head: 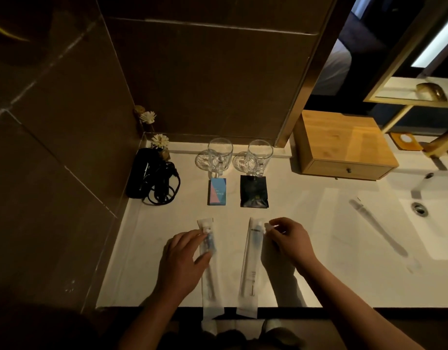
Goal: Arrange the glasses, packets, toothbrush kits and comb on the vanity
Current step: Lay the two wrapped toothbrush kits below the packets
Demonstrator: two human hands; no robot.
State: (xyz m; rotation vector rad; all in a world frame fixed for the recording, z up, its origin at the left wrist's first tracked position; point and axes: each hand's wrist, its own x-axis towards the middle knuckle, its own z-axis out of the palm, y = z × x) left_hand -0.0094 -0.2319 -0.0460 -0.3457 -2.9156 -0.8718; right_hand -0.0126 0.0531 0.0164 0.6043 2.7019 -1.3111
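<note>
Two clear glass mugs (220, 155) (259, 156) stand on coasters at the back of the white vanity (306, 248). In front of them lie a blue-and-pink packet (217, 191) and a black packet (253, 191). Two wrapped toothbrush kits lie side by side near the front edge, both overhanging it. My left hand (182, 261) rests its fingers on the left kit (209, 269). My right hand (288, 238) pinches the upper right edge of the right kit (250, 266). A wrapped comb (379, 228) lies diagonally to the right, near the sink.
A black hair dryer with coiled cord (152, 180) sits at the back left by a small flower ornament (160, 142). A wooden drawer box (344, 145) stands at the back right. The sink basin and drain (419, 208) are at far right.
</note>
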